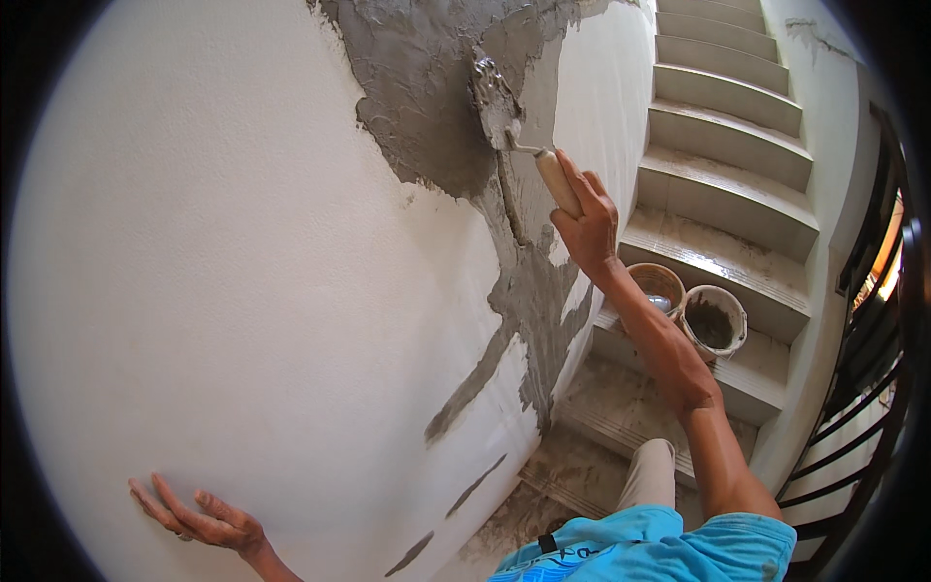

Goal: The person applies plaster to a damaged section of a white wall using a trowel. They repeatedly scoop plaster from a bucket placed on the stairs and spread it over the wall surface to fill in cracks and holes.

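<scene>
Right arm [739,477]: extends from the lower right of the view, up and to the left. The elbow [705,398] is slightly bent; the right forearm [661,335] runs obliquely to the wrist [607,272]. Right hand [590,225]: closed in a grip, with one finger lying straighter and pointing up and to the left. Left hand [202,521]: located at the lower left, well apart from the other. Its fingers [167,497] are unfolded, slightly curved and parted, directed leftward and upward. The left forearm [272,565] is cut off by the lower edge

Ridged, faintly glossy grey mortar [427,107] meets matt white wall [233,272].
</scene>
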Action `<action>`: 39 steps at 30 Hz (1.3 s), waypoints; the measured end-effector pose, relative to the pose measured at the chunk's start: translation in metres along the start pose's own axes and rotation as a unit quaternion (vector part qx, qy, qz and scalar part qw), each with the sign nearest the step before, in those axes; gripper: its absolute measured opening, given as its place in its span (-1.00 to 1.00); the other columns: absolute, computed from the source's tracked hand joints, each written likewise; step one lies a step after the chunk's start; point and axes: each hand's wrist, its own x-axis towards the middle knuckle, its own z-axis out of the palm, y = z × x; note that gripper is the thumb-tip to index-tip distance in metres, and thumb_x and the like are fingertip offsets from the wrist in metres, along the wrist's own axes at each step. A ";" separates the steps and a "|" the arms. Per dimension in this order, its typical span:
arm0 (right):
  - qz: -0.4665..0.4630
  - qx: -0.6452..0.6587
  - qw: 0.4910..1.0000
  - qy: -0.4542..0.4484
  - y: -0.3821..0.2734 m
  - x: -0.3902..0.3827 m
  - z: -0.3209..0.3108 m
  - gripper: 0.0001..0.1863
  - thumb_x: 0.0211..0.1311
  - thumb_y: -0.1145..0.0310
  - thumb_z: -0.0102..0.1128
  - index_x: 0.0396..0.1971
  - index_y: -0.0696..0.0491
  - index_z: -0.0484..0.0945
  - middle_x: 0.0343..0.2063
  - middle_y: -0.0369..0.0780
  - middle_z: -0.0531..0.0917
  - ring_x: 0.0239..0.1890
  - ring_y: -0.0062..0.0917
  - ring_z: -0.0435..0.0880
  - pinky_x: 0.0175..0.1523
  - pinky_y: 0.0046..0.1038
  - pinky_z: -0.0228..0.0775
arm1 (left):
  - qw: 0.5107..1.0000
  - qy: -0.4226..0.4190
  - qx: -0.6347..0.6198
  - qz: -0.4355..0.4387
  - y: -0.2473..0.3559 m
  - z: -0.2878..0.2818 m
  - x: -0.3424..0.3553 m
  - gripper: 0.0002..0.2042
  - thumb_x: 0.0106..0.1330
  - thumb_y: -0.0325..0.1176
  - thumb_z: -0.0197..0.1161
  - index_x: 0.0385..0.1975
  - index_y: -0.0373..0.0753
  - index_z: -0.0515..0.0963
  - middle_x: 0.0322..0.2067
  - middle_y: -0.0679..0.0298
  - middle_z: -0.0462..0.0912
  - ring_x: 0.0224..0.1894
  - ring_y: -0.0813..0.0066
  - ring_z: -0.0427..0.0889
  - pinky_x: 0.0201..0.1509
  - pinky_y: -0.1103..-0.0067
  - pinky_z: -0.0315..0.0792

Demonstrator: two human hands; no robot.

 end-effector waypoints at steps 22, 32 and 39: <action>-0.026 -0.012 1.000 0.004 0.004 -0.027 0.017 -0.11 -0.10 0.65 0.27 0.39 -0.13 0.49 -0.26 -0.13 0.60 -0.27 -0.23 0.68 -0.15 -0.23 0.56 | 1.000 -0.002 -0.001 0.003 0.001 0.000 0.002 -0.49 0.67 -0.07 -0.24 0.38 -0.26 0.36 0.50 0.07 0.20 0.58 0.10 0.09 0.63 0.09 0.03; 0.006 -0.031 0.999 0.027 0.016 -0.070 -0.005 -0.12 -0.11 0.63 0.24 0.38 -0.13 0.50 -0.27 -0.15 0.61 -0.28 -0.23 0.69 -0.15 -0.26 0.56 | 1.000 -0.001 0.009 -0.002 0.001 0.000 0.001 -0.50 0.65 -0.07 -0.22 0.35 -0.25 0.39 0.49 0.07 0.22 0.59 0.14 0.09 0.63 0.10 0.08; -0.014 0.002 0.999 0.041 -0.018 -0.026 0.016 -0.09 -0.12 0.62 0.29 0.39 -0.20 0.49 -0.29 -0.18 0.59 -0.30 -0.29 0.67 -0.17 -0.26 0.55 | 1.000 0.000 -0.001 -0.006 0.002 0.000 0.002 -0.52 0.64 -0.09 -0.20 0.35 -0.25 0.40 0.50 0.06 0.21 0.59 0.11 0.09 0.62 0.07 0.07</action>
